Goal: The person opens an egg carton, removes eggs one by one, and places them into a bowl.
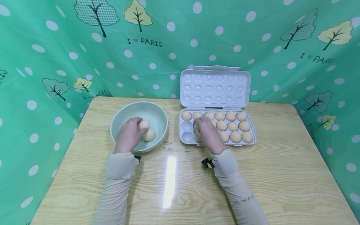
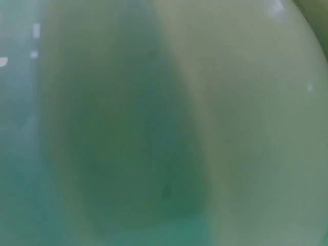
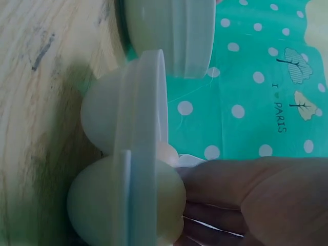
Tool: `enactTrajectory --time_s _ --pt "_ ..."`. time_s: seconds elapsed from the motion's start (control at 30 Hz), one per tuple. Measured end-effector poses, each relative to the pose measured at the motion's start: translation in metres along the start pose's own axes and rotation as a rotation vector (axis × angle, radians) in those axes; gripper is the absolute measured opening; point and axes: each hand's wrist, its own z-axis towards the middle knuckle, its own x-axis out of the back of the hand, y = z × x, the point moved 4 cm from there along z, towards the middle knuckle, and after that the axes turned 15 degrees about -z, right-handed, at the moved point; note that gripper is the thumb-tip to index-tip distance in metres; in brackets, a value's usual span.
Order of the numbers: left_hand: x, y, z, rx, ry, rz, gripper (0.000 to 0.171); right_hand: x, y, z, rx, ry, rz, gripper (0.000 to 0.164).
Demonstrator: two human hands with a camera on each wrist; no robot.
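Observation:
Inside the pale green bowl, my left hand curls its fingers and thumb round an egg. A second egg lies against it in the bowl. The left wrist view holds only a blurred, close look at the bowl's wall. Over the left part of the egg carton, my right hand pinches an egg at a middle-row cup, its fingers partly hiding it. In the right wrist view, the thumb side of that hand is close to a front-row egg.
Eggs fill most cups of the carton; two cups at its left end hold none. Its white lid stands open at the back, against the green dotted curtain. Bowl and carton stand apart on the wooden table.

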Motion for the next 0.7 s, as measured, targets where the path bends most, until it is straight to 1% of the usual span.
enactTrajectory --time_s 0.13,0.23,0.33,0.57,0.7 --pt "-0.002 0.000 0.002 0.016 -0.024 0.011 0.049 0.000 -0.001 0.000 0.044 0.043 -0.021 0.012" --pt "-0.002 -0.002 0.002 0.039 -0.046 0.013 0.048 0.000 0.000 0.001 0.046 0.059 -0.004 0.012" --pt "-0.003 -0.003 0.001 0.046 -0.058 0.018 0.047 -0.002 0.005 0.003 0.015 0.051 0.024 0.015" --pt "-0.007 -0.004 0.002 0.034 -0.075 0.027 0.047 -0.003 0.015 0.003 -0.088 -0.014 0.062 0.029" --pt "-0.007 -0.006 0.003 0.030 -0.068 0.049 0.046 -0.002 0.016 0.004 -0.106 -0.033 0.080 0.030"
